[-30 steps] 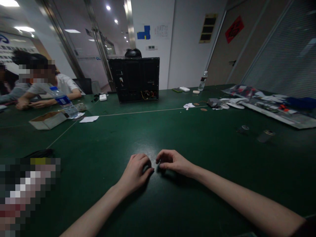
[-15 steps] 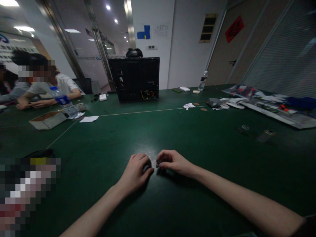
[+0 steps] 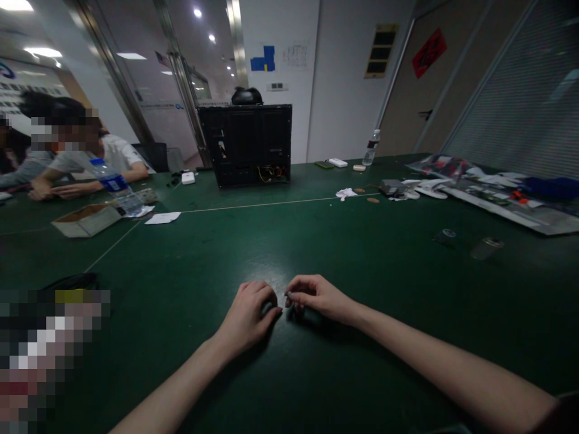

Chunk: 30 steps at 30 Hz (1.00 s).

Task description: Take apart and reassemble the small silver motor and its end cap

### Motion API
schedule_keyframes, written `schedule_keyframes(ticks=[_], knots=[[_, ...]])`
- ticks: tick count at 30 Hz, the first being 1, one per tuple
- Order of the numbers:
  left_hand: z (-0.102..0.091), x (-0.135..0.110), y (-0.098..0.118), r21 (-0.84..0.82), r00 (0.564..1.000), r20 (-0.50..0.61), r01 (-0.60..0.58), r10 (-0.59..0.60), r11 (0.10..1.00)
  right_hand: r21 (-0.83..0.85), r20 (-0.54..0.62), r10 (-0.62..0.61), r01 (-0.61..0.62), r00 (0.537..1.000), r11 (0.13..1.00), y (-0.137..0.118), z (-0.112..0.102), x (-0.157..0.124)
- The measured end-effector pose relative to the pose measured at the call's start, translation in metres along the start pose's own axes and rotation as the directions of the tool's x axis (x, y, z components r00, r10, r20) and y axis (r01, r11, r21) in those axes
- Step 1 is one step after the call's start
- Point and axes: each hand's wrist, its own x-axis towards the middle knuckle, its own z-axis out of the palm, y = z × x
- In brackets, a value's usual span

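My left hand (image 3: 256, 310) rests on the green table (image 3: 217, 259) with its fingers curled down toward the thumb. Whatever lies within that curl, if anything, is hidden. Just to its right, a small gap away, my right hand (image 3: 310, 293) is closed in a pinch between thumb and forefinger. A tiny dark piece (image 3: 288, 295) shows at those fingertips, too small to name. The other fingers of this hand bend beneath, close to the tabletop.
Two clear cylindrical containers (image 3: 487, 248) stand to the right. A tray of parts (image 3: 511, 208) lies beyond them. At the left are an open box (image 3: 85, 222), a water bottle (image 3: 115, 187) and a seated person (image 3: 122, 154). A black cabinet (image 3: 253, 144) stands at the back.
My right thumb has shifted slightly up at the fingertips, and less of the small dark piece shows. My left hand has stayed in place.
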Motion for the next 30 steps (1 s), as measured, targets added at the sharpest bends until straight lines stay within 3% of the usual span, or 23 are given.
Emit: schedule_keyframes(ticks=[12, 15, 18, 20, 22, 23, 24, 25, 28, 30], knots=[[0.003, 0.001, -0.002, -0.004, 1.0, -0.001, -0.008, 0.008, 1.0, 0.021, -0.072, -0.022, 0.024, 0.997, 0.999, 0.003, 0.001, 0.002], [0.002, 0.0, -0.002, -0.006, 1.0, -0.001, -0.009, 0.009, 1.0, -0.002, -0.179, -0.036, 0.036, 0.983, 0.999, -0.001, -0.006, 0.004], [0.002, -0.001, -0.004, -0.021, 1.0, -0.007, -0.016, 0.016, 1.0, -0.099, -0.366, -0.132, 0.102, 0.921, 0.99, -0.008, -0.035, 0.007], [0.001, -0.001, -0.004, -0.028, 1.0, -0.006, -0.016, 0.016, 0.999, -0.217, -0.501, -0.236, 0.143, 0.833, 0.966, -0.013, -0.072, 0.005], [0.0, -0.002, -0.003, -0.033, 1.0, 0.0, -0.01, 0.01, 0.999, -0.374, -0.645, -0.335, 0.1, 0.687, 0.922, -0.016, -0.119, -0.003], [-0.001, -0.002, -0.003, -0.034, 1.0, 0.003, -0.005, 0.005, 0.999, -0.461, -0.727, -0.381, 0.005, 0.571, 0.887, -0.017, -0.145, -0.011], [-0.002, -0.002, -0.002, -0.034, 1.0, 0.005, -0.002, 0.002, 0.999, -0.524, -0.801, -0.424, -0.152, 0.424, 0.838, -0.017, -0.17, -0.021], [-0.002, -0.002, -0.001, -0.033, 1.0, 0.007, 0.0, 0.0, 0.999, -0.522, -0.838, -0.444, -0.228, 0.318, 0.822, -0.018, -0.194, -0.033], [-0.003, -0.003, 0.0, -0.029, 1.0, 0.001, -0.004, 0.004, 1.0, -0.465, -0.874, -0.481, -0.399, 0.066, 0.79, -0.017, -0.251, -0.078], [-0.003, -0.003, 0.0, -0.027, 1.0, -0.005, -0.01, 0.009, 1.0, -0.404, -0.864, -0.499, -0.496, -0.069, 0.768, -0.012, -0.274, -0.105]])
